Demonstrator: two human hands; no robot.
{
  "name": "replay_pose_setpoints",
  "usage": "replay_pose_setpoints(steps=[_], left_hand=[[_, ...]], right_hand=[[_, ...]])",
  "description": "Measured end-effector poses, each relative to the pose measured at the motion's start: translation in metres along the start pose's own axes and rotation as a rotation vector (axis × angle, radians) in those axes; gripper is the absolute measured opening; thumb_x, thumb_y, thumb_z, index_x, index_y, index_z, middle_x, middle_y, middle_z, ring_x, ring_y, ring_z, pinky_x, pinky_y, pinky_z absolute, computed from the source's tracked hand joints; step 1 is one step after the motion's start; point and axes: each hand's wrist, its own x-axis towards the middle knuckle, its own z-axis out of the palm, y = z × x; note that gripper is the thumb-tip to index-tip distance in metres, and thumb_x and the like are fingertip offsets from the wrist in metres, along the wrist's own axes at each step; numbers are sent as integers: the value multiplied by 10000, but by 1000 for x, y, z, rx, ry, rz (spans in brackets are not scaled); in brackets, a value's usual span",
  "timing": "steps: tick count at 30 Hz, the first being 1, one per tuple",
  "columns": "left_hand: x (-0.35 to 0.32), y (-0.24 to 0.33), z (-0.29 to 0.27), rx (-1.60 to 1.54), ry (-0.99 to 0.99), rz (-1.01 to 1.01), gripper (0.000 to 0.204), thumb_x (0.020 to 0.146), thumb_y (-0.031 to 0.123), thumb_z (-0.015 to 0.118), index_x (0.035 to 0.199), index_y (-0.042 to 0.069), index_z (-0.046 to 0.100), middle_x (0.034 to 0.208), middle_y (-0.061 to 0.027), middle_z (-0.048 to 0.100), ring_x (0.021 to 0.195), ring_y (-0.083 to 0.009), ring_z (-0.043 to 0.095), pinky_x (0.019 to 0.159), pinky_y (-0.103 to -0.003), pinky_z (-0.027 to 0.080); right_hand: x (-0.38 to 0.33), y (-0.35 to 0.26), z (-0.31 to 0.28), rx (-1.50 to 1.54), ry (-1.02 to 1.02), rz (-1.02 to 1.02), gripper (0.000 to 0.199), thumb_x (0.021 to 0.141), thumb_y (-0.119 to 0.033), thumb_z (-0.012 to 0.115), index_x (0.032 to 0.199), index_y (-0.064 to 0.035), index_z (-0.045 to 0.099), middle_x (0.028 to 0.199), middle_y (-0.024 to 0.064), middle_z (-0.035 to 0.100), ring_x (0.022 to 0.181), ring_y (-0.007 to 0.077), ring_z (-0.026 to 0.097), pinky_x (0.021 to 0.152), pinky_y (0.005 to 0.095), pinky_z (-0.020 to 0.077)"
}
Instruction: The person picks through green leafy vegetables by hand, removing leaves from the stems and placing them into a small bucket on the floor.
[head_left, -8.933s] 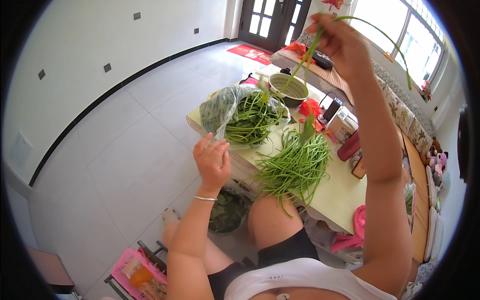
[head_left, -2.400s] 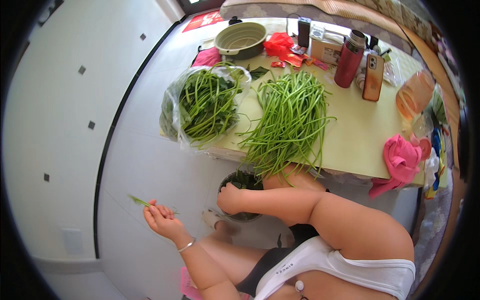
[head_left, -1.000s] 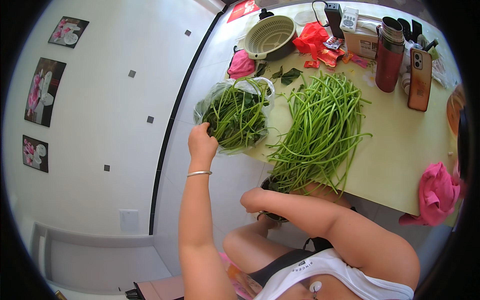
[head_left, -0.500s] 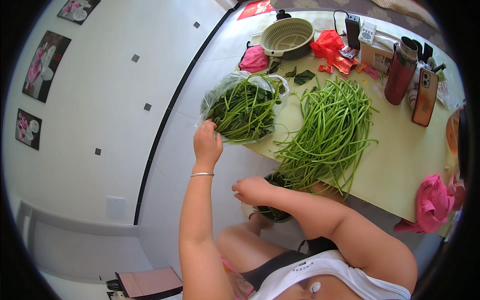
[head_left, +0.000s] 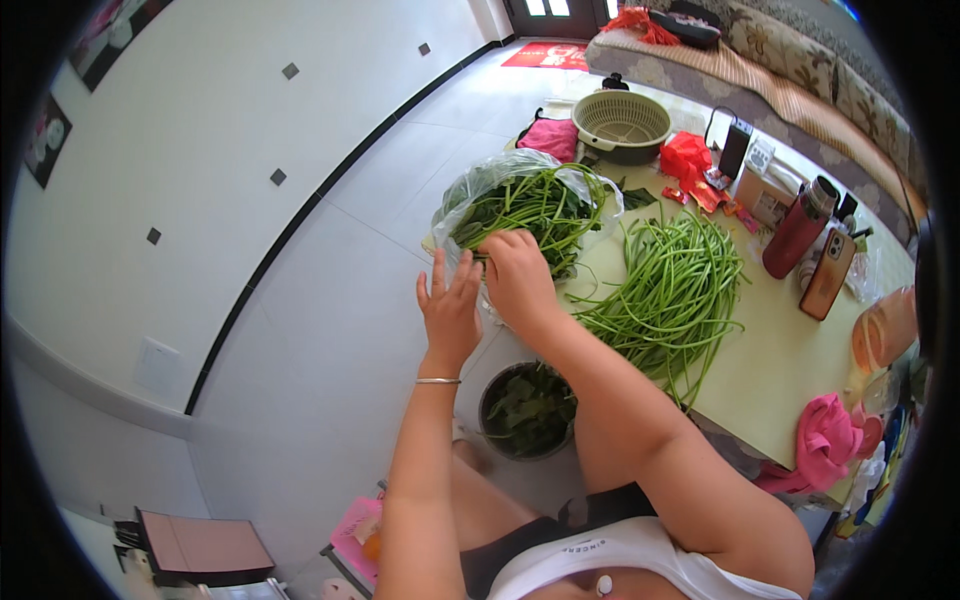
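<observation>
A clear plastic bag full of leafy green stems rests at the table's left edge. My right hand is at the bag's near side with its fingers curled against the greens; whatever they pinch is hidden. Just left of it, close to the bag's lower edge, my left hand has its fingers raised and apart. A loose heap of stripped green stems lies on the table to the right of the bag. Below my hands, a dark round bucket on the floor holds torn leaves.
On the yellowish table stand a colander, a red thermos and an upright phone. A pink cloth hangs at its near right corner. Red wrappers lie farther back. A patterned sofa is behind.
My right hand has moved from above the bucket up to the bag. The left hand has come off the bag's edge, its fingers now spread. The view has shifted, showing more of the sofa.
</observation>
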Motion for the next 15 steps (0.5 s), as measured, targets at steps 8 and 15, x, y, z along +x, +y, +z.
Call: replay_pose_setpoints(steps=[8,15], left_hand=[[-21,-5,6,-49,-46,-205,521,768,-2,570,1272,130,545,1422,-32,457,1442,-406,161,1121,-619,60],[-17,-24,8,-74,2,-391,374,748,-30,558,1088,110,627,1422,-63,446,1442,-443,118,1114,-649,45]], right_hand=[[46,38,14,-609,-307,-367,152,736,-78,605,883,-83,567,870,64,612,937,257,565,776,373,452],[54,37,19,-755,-533,-542,173,745,-96,615,911,-118,570,815,39,610,876,234,586,752,371,456]])
